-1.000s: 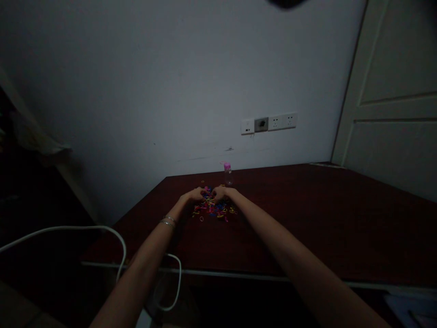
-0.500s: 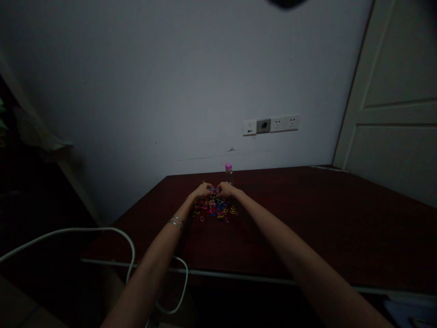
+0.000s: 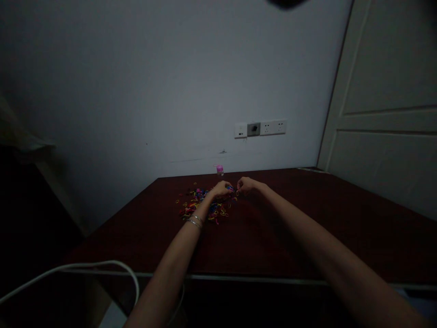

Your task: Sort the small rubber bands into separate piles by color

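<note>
Many small coloured bands (image 3: pixel 213 211) lie in a loose pile on the dark red table (image 3: pixel 259 237). My left hand (image 3: pixel 221 188), with bracelets on its wrist, is closed on several blue and coloured bands at the right side of the pile. Facing it, my right hand (image 3: pixel 246 184) is closed, its fingertips at a small band beside the bunch; a narrow gap parts the two hands. Behind my left hand stands a clear bottle with a pink cap (image 3: pixel 220 168), its lower part hidden.
A white cable (image 3: pixel 102 263) loops at the table's front left. Wall sockets (image 3: pixel 260 129) are on the wall behind the table, and a pale door (image 3: pixel 385 118) stands at the right.
Both hands have moved right, away from the pile's middle, with bands in the left hand. The hands are slightly farther apart. The view has shifted, and more of the pile shows.
</note>
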Action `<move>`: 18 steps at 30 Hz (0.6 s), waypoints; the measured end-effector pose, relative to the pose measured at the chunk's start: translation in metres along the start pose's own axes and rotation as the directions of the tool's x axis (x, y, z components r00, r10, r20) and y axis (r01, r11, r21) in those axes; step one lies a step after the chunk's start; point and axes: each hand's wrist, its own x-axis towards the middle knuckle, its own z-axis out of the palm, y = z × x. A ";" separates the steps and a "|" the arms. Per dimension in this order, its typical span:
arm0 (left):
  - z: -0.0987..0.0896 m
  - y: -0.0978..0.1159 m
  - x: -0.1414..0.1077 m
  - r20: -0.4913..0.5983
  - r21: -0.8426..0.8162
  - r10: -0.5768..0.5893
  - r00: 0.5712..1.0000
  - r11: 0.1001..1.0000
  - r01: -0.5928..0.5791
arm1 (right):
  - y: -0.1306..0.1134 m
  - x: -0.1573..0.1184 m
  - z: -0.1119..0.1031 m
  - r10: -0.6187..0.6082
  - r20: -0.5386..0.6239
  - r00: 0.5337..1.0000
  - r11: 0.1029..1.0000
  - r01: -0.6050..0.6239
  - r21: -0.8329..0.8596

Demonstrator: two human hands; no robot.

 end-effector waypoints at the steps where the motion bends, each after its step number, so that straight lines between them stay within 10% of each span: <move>1: 0.004 0.002 0.002 0.019 0.013 -0.004 1.000 1.000 0.004 | 0.003 -0.002 0.001 0.003 0.014 1.000 1.000 -0.003 0.003; 18: -0.021 -0.007 -0.003 0.266 -0.076 0.001 0.964 0.997 0.020 | -0.002 -0.001 -0.003 -0.046 0.041 0.998 0.987 0.051 -0.149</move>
